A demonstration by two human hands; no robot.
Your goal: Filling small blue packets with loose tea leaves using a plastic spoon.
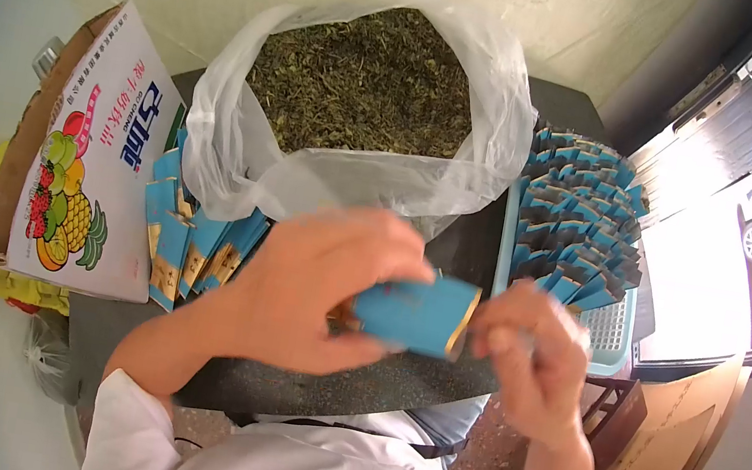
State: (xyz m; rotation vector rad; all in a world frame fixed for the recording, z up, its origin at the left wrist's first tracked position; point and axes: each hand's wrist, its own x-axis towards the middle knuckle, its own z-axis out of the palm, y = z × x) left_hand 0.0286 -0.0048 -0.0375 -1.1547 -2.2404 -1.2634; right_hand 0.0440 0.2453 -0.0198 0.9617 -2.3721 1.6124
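Note:
My left hand (308, 291) grips a small blue packet (416, 314) with a gold edge, held lying sideways above the dark tabletop (278, 389). At the packet's gold-edged end is my right hand (537, 356), thumb and fingers drawn together. Blur hides whether those fingertips pinch the edge or anything else. Behind both hands stands a clear plastic bag (503, 107), its mouth wide, full of dried dark-green leaves (363, 85). Several flat blue-and-gold packets (171, 247) lie fanned out left of my left hand.
A light-blue plastic basket (614, 335) on the right holds many upright blue packets (578, 215). On the left stands a white printed carton (95, 168) with fruit pictures. Brown cardboard (659, 450) leans at lower right, below a bright doorway (703, 265). A wall rises behind the bag.

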